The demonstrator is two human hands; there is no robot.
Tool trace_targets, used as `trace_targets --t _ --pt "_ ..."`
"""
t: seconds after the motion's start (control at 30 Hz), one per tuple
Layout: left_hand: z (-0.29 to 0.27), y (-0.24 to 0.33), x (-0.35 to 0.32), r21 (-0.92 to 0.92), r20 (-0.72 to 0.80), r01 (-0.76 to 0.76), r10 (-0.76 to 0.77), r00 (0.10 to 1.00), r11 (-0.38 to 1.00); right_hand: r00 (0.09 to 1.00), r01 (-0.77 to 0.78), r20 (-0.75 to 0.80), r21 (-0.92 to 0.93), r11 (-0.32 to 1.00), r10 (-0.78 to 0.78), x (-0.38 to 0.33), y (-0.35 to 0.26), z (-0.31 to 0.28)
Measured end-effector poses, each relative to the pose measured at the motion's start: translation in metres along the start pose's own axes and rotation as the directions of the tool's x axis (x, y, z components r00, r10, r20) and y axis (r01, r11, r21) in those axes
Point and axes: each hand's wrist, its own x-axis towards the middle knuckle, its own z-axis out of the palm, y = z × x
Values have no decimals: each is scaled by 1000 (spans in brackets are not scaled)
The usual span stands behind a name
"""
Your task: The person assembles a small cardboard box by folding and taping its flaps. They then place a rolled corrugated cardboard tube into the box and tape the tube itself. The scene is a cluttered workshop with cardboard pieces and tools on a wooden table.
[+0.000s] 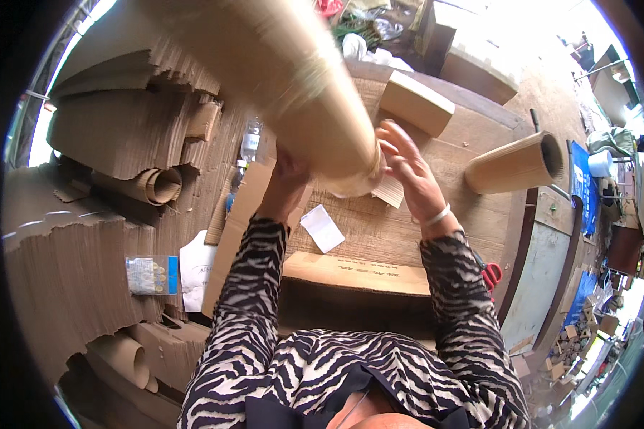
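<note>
Both hands at a long tan cardboard tube

The right hand, fingers spread, touches the tube's end; the left hand is half hidden beneath it, grip unclear.

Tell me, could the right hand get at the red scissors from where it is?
Probably yes: the right hand is open at the cardboard roll, and the scissors lie uncovered at the table edge.

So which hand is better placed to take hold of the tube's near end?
Probably the right hand: its open fingers already lie against the near end of the big cardboard tube. The left hand sits under the tube, mostly hidden.
</note>
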Motion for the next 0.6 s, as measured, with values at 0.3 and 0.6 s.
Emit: trace_targets --t 0.3,0.6 --pt "-32 -5 -131 691 93 -148 115 989 707 997 -68 11 672 737 83 -140 -8 35" --pt "-56 163 -302 282 -463 -236 348 815 930 938 -43 -252 598 801 239 -324 -8 7"
